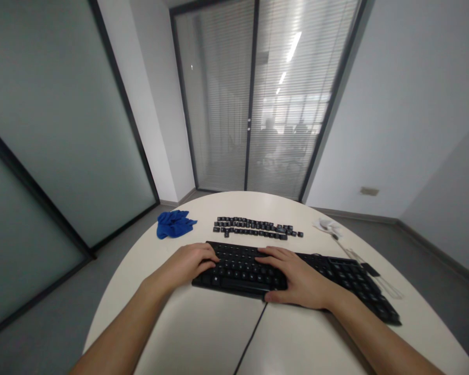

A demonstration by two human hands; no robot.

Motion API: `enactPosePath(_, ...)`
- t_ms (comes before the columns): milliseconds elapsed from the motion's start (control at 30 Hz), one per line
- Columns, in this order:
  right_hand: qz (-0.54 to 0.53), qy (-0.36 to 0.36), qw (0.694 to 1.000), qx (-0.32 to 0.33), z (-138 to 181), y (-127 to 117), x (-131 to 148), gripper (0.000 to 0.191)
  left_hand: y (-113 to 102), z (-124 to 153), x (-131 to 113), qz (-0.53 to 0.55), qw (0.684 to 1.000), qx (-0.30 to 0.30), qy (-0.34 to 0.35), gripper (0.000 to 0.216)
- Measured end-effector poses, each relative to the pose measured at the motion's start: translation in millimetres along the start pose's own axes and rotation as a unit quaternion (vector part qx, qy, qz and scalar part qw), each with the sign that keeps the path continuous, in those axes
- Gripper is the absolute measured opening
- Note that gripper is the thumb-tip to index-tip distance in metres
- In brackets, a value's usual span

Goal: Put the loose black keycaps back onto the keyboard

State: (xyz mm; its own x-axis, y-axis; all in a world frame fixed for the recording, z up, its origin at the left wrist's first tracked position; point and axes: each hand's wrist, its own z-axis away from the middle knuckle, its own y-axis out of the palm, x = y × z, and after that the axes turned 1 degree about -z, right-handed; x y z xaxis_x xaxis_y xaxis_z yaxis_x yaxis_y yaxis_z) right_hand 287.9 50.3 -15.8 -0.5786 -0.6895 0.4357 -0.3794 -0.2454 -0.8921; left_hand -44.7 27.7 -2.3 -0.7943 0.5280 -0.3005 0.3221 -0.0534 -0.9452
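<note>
A black keyboard (242,285) lies across the table, partly hidden under my right hand and forearm. My left hand (191,263) rests at its left end, fingers bent over the keys and thumb close to them; I see nothing held there. Over the middle of the keyboard spreads my right hand (300,278), its fingers on the upper keys and its thumb at the front edge beside a black cable (251,337). Beyond the keyboard, loose black keycaps (254,226) are laid out in uneven rows. The keyboard's right-hand key block (355,281) shows past my right wrist.
A crumpled blue cloth (175,225) lies at the table's left. To the right are a white tissue (328,227), a thin brush-like tool (340,244), thin wire loops (389,286) and a small black piece (370,269). The round table's edge (119,272) curves around everything.
</note>
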Motion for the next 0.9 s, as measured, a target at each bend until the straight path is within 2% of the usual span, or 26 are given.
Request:
enactPosePath(133,-0.002,0.002,1.0,0.0,0.3,0.3,0.0,0.086,1.1,0.0,0.8,-0.01,1.0,0.007,0.001,0.019)
enactPosePath(267,0.004,0.005,1.0,0.003,0.3,-0.6,1.4,0.086,3.1,0.9,-0.9,0.006,1.0,-0.011,0.004,0.018)
enactPosePath(467,-0.002,-0.001,1.0,-0.003,0.6,-0.2,0.4,0.085,7.0,-0.7,-2.9,0.049,0.997,-0.054,-0.02,0.018)
enactPosePath(600,0.003,-0.002,1.0,-0.003,0.9,0.9,-1.6,0.087,13.0,-4.0,0.4,0.066,0.991,-0.11,-0.047,0.02)
enactPosePath(800,-0.006,-0.008,1.0,-0.008,0.5,-0.5,0.3,0.087,22.1,-23.7,9.5,0.035,0.981,-0.175,-0.081,0.026)
enactPosePath(900,-0.006,-0.003,1.0,-0.007,0.9,-1.7,2.3,0.088,18.2,-40.9,12.8,-0.028,0.986,-0.143,-0.085,0.028)
